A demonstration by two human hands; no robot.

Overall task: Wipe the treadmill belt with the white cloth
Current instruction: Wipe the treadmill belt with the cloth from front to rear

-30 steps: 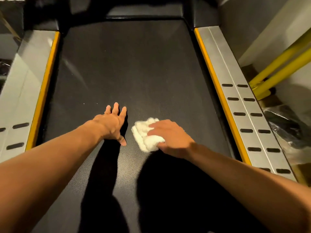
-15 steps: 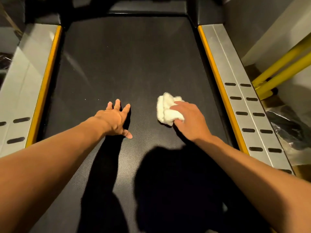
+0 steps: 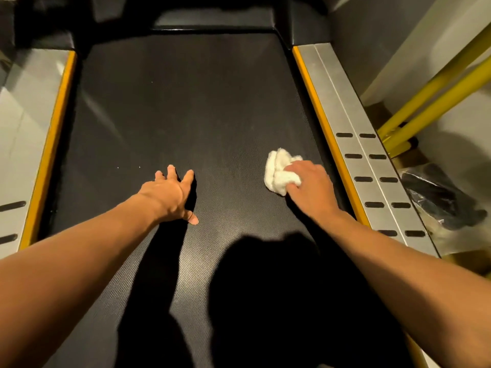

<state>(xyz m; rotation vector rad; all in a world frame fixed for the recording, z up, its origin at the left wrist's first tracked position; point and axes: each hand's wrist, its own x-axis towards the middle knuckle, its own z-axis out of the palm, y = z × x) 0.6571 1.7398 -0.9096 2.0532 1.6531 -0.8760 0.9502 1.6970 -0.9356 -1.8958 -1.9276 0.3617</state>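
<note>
Right hand (image 3: 312, 188) grips the white cloth (image 3: 277, 172) on the belt (image 3: 186, 102); left hand (image 3: 167, 193) rests splayed

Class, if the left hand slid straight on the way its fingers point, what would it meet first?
Ahead of the left hand lies only bare treadmill belt, then probably the black front cover.

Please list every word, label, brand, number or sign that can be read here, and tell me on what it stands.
None: no readable text shows in this view.
The treadmill belt, the white cloth, the silver side rail and the yellow bars carry no print; the dark marks on the rail are slots, not characters.
</note>
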